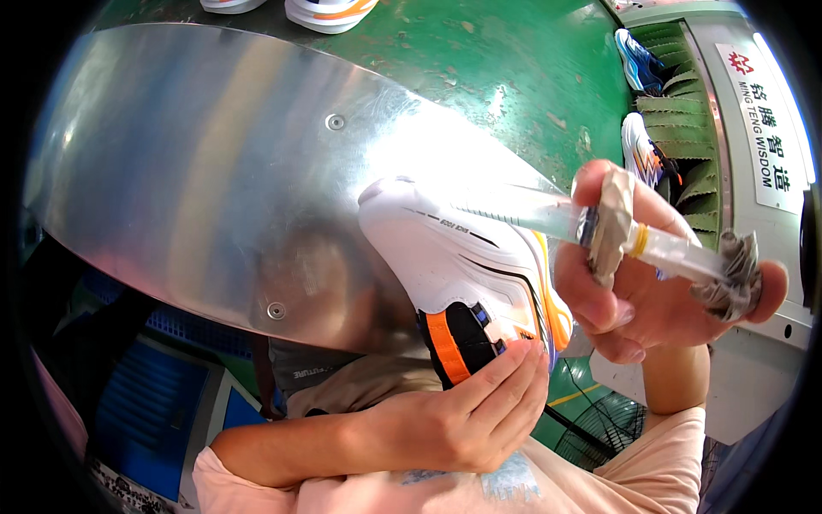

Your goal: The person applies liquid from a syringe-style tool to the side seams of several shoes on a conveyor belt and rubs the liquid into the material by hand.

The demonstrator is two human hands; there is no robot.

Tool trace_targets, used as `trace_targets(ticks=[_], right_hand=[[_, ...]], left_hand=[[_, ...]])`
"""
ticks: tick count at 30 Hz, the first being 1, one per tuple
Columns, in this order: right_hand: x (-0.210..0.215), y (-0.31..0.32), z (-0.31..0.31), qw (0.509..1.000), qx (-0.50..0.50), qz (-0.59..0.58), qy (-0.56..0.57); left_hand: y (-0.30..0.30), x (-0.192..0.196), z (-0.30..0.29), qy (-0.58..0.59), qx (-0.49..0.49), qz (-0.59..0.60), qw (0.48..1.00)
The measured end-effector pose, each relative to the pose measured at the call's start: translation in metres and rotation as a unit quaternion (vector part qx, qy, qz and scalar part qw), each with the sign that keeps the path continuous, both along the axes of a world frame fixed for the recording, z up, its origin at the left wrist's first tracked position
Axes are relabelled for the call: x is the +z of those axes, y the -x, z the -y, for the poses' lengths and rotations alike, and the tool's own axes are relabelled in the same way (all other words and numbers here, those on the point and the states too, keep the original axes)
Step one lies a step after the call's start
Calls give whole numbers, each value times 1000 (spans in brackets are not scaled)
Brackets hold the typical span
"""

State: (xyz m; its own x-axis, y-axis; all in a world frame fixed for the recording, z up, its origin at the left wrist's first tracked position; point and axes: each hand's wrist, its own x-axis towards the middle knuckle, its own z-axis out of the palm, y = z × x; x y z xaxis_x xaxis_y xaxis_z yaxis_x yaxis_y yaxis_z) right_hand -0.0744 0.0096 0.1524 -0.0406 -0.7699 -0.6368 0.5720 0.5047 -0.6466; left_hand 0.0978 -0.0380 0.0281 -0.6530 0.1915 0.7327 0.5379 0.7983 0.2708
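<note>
Left grip (471, 420): mine; fingers closed on the side of one white shoe (449, 253), near its heel. Shoe: ahead of this grip, toe pointing away; whether it touches the metal desk (214, 197) beyond, I cannot tell.

Right grip (672, 308): mine; fingers curled around one clear syringe (535, 212), a digit at its wrapped plunger end. Syringe: reaches leftward from this grip to the shoe's toe end; tip lost in glare, contact unclear.

Hazards, in my judgement:
1. Plunger pressed too hard by right grip: any contents could spill onto the white upper.
2. Shoe held near one end only: toe could swing, pulling away from the tip.
3. Wrapping (613, 227) loosening within right grip: syringe could twist, and the tip wander.
</note>
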Motion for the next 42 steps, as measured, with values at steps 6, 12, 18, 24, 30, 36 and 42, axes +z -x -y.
trace_targets(ticks=[6,12,18,24,30,36,42], right_hand=[[-29,-6,-49,971,-97,72,205],[-27,-32,-96,968,-216,30,123],[-33,-64,-117,961,-271,14,62],[-35,-95,-135,954,-294,54,-10],[-76,-100,-160,942,-309,49,121],[-114,-97,-156,919,-298,111,233],[-106,-109,-149,881,-372,172,236]], left_hand=[[0,2,3,-32,-33,38,998],[-3,6,12,-27,-36,74,996],[-6,12,22,3,-21,116,993],[-5,13,40,53,-6,121,991],[3,19,59,89,-5,126,988],[13,30,84,140,-15,160,977],[20,62,89,201,-34,224,953]])
